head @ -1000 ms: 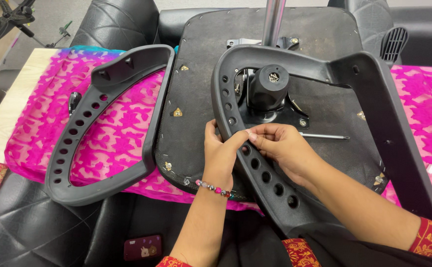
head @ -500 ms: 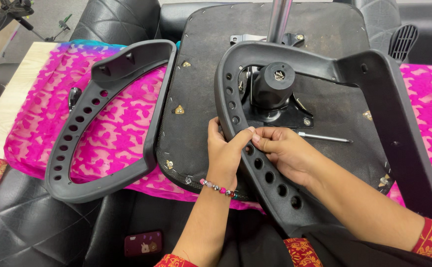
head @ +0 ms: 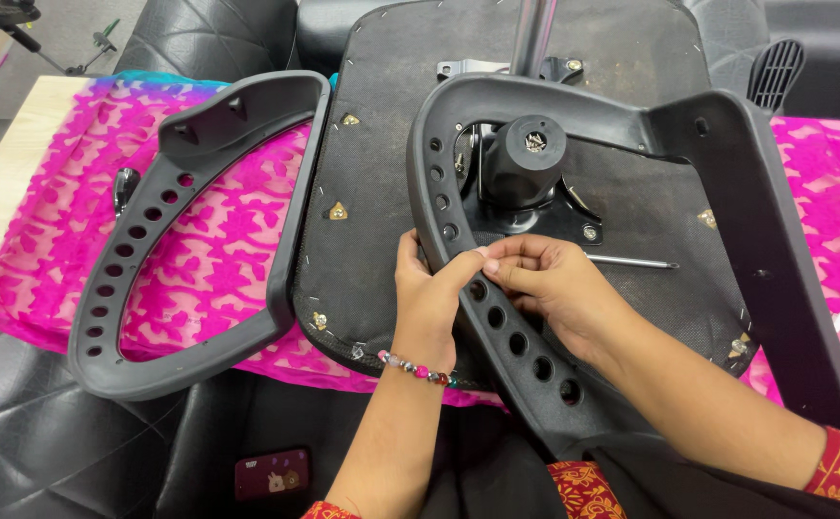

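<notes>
Both hands, the left hand point(head: 427, 300) and right hand point(head: 547, 285), pinch their fingers closed on the perforated armrest frame point(head: 497, 317) lying over the upturned seat base point(head: 391, 192), seemingly aligning it; next likely needs fastening.

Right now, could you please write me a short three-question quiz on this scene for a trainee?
1. True or false: both hands touch the same armrest.
2. Which hand wears a beaded bracelet?
3. What does the loose armrest at the left lie on: (a) pink cloth, (b) bare floor, (c) a shelf?

Key
1. True: left hand and right hand pinch the holed armrest on the upturned chair seat.
2. The left; bracelet.
3. (a): loose armrest on pink cloth.
</notes>
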